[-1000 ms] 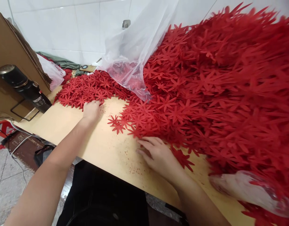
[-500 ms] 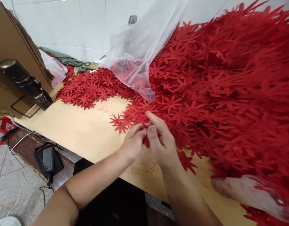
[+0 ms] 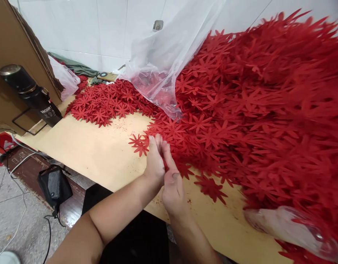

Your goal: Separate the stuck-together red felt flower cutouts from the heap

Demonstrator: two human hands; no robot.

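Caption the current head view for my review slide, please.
A bare left hand and right hand meet above a flat, pale-yellow tabletop, beside a large heap of thin, red, flower-shaped cutouts.

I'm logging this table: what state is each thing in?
Left hand: against the right hand, hold unclear
Right hand: thumb bent, hold unclear
Red flower cutouts: loose, heaped
Middle plastic bag: crumpled, cutouts showing through
Black bottle: capped
Cardboard box: edge ragged
Black mesh pouch: closure unclear
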